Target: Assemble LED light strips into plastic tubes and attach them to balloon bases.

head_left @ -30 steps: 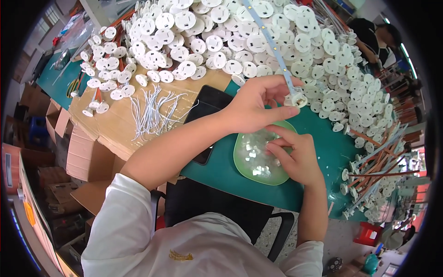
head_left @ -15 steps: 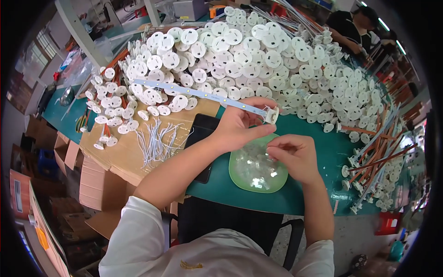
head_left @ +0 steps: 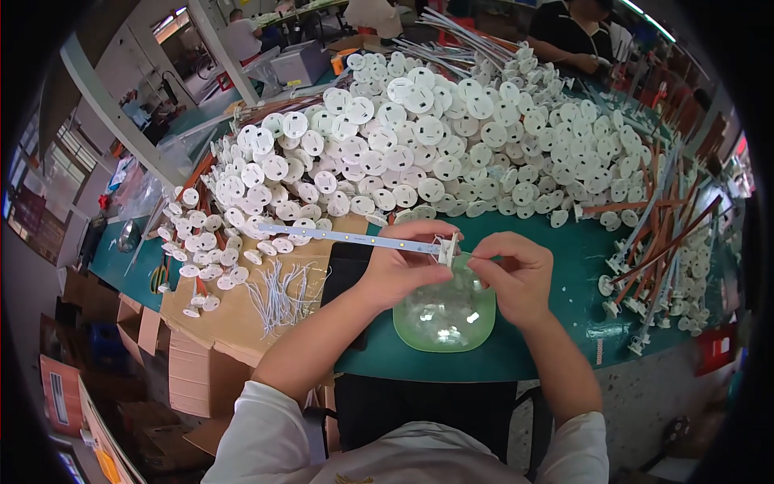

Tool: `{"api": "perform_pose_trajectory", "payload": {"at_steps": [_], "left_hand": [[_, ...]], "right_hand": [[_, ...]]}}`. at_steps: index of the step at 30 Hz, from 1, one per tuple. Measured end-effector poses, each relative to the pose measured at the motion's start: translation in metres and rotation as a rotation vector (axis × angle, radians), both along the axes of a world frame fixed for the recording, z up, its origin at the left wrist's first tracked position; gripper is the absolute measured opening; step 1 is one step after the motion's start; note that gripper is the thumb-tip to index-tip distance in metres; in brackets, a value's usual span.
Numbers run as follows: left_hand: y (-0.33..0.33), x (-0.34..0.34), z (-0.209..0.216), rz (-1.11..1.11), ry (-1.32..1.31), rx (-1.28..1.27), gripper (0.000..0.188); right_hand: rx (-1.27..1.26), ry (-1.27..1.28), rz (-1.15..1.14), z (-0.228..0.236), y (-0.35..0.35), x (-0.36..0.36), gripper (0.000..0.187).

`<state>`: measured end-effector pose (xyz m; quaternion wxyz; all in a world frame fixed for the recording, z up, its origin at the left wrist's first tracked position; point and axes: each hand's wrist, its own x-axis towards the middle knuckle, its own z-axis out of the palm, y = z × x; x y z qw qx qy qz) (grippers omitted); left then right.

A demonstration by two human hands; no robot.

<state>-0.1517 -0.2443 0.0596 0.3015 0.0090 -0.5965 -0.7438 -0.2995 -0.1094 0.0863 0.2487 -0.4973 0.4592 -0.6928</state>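
Note:
My left hand (head_left: pixel 387 274) grips a light-blue LED strip (head_left: pixel 334 235) near its right end. The strip reaches out leftward, almost level. At that end sits a white round plastic base (head_left: pixel 449 251), turned edge-on, with thin pale wires beside it. Close by on the right, my right hand (head_left: pixel 520 274) is closed in a pinch. Whatever lies between its fingertips is too small to make out. Both hands hover over the far part of a light-green bowl (head_left: pixel 401 332) holding shiny clear material.
A large heap of white round bases (head_left: pixel 435 145) fills the far table. Thin white wires (head_left: pixel 282 302) lie on cardboard (head_left: pixel 234 323) at left, beside a black flat object (head_left: pixel 347 282). Brown and grey strips (head_left: pixel 657 234) are piled at right. Another person (head_left: pixel 568 40) is across the table.
My right fingertips have risen from over the bowl to beside the white base. The strip has swung closer to level. The whole view has shifted, showing more of the room behind.

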Motion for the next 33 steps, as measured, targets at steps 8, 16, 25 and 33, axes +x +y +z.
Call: {"api": "perform_pose_trajectory", "payload": {"at_steps": [8, 16, 25, 33], "left_hand": [[0.012, 0.001, 0.001, -0.037, 0.056, 0.197, 0.050], [0.016, 0.000, 0.003, -0.034, 0.082, 0.176, 0.048], [0.003, 0.003, -0.005, 0.109, -0.008, -0.123, 0.054], [0.000, 0.005, -0.002, -0.048, 0.011, 0.018, 0.055]], "right_hand": [[0.061, 0.012, 0.056, 0.000, 0.003, 0.006, 0.010], [-0.014, 0.095, 0.000, -0.002, 0.003, 0.005, 0.012], [-0.151, 0.556, -0.124, 0.006, -0.002, 0.002, 0.013], [-0.149, 0.698, -0.033, 0.012, 0.002, -0.009, 0.015]]}}
